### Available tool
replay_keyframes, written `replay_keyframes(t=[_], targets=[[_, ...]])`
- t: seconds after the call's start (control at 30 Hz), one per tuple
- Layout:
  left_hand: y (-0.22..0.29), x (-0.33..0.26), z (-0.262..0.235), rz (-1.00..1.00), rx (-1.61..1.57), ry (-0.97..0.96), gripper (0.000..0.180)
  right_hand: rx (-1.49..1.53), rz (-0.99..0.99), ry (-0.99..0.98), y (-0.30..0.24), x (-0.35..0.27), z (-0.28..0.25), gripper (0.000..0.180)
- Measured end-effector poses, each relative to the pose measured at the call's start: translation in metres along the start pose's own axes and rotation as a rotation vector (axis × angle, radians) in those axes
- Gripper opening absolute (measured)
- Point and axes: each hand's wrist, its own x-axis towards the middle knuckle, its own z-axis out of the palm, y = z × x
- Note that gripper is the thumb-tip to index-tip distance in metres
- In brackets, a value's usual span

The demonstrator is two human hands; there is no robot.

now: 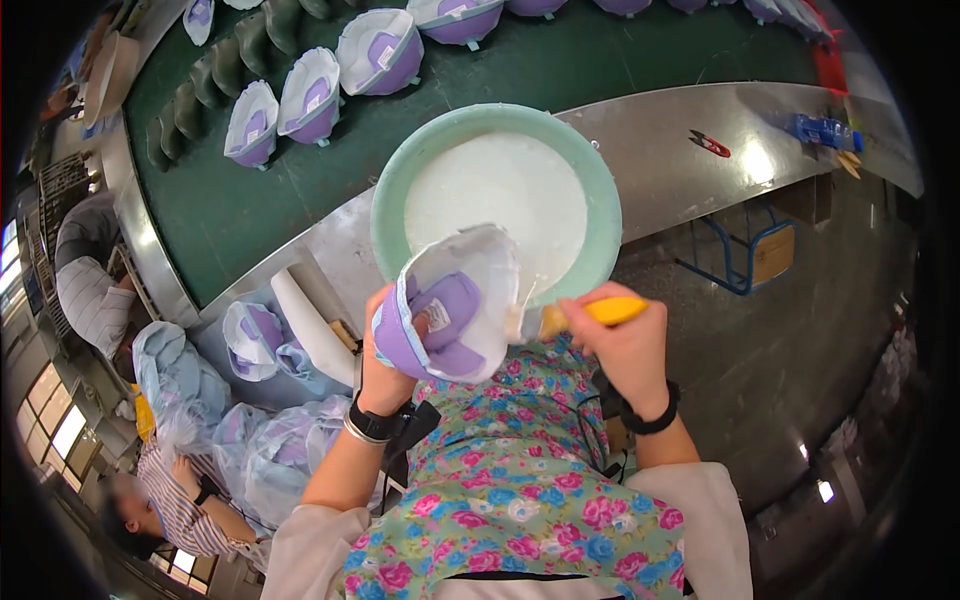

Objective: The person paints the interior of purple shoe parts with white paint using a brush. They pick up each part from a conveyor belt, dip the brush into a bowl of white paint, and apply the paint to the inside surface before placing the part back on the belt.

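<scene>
My left hand [382,372] is closed round the side of a purple and white shoe upper [450,305], holding it tilted with its hollow inside showing. In my right hand [632,345] is a brush with a yellow handle [614,310]. The bristles meet the white edge of the shoe upper at its right side; they are partly blurred. Just beyond both hands stands a pale green basin [607,190] holding a white liquid [500,190]. The near rim of the basin is partly covered by the shoe upper.
Similar shoe uppers [385,55] line the green belt [350,150], beside dark green shoe lasts [226,66]. Red-handled snips [710,143] and a plastic bottle [826,132] lie on the metal edge. A stool [745,250] stands right; bagged uppers [285,440] and a person [200,500] are left.
</scene>
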Motion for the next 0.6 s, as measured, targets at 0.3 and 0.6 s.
replay_keyframes(t=[0.3, 0.6], targets=[[0.005, 0.003, 0.008, 0.009, -0.123, 0.141, 0.041, -0.09, -0.383, -0.007, -0.013, -0.017, 0.009, 0.011], [0.018, -0.01, -0.025, -0.374, -0.337, -0.018, 0.043, -0.184, -0.638, -0.129, -0.05, -0.02, 0.004, 0.01]])
